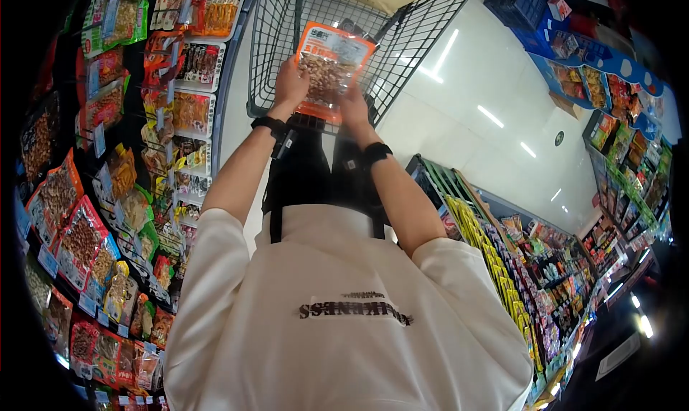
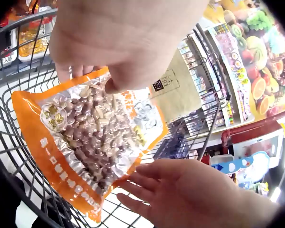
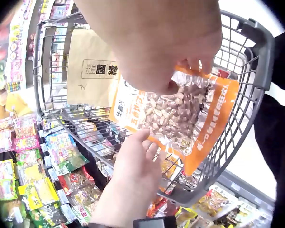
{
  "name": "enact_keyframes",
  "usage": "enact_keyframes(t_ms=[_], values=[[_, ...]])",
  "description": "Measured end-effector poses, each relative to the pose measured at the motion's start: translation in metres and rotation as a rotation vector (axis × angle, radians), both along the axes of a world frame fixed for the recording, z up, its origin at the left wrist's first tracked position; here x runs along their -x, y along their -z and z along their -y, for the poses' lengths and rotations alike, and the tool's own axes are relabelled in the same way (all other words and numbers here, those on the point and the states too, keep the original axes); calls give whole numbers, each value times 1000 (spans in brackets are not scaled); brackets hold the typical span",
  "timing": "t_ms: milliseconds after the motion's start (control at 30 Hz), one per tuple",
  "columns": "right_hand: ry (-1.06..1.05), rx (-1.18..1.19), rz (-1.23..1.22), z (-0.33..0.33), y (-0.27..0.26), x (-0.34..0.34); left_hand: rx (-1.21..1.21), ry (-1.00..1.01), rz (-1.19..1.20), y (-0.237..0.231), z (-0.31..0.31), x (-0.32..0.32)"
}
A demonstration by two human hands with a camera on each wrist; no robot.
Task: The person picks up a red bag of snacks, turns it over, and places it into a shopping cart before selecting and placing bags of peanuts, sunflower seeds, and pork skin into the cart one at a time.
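Observation:
An orange-edged bag of nuts [image 1: 331,63] with a clear front is held over the cart in the head view. My left hand [image 1: 291,86] grips one side of it, thumb on the front; in the left wrist view this hand [image 2: 128,42] covers the bag's upper edge. The opposite side is between the thumb and fingers of my right hand [image 1: 354,109]. In the right wrist view the right hand [image 3: 166,47] has its thumb over the bag [image 3: 175,111], while the left hand [image 3: 135,171] is at the lower edge. Some fingertips are hidden behind the bag.
The wire shopping cart [image 1: 260,52] stands ahead, with a brown paper package [image 3: 88,52] inside. Racks of packaged snacks [image 1: 108,109] line the left side. More snack shelves [image 1: 495,246] stand on the right, beside the pale floor [image 1: 459,102].

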State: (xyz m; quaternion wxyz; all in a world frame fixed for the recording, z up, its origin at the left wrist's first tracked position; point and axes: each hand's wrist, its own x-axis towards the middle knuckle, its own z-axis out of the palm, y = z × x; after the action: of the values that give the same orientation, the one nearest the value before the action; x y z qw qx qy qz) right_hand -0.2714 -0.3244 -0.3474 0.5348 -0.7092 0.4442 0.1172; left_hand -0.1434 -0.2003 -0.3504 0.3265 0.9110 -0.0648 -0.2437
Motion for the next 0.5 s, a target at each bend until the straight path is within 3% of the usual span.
enact_keyframes(t_ms=[100,200,367,500], values=[[-91,-50,-8,-3,12,2,-21,11,19,26,-22,-9],[-177,-67,-89,-5,9,5,10,29,-120,28,-37,-13],[-421,-2,-124,15,16,50,16,171,-44,15,-57,16],[-595,75,-107,23,-12,80,-227,525,-89,-10,-80,37]])
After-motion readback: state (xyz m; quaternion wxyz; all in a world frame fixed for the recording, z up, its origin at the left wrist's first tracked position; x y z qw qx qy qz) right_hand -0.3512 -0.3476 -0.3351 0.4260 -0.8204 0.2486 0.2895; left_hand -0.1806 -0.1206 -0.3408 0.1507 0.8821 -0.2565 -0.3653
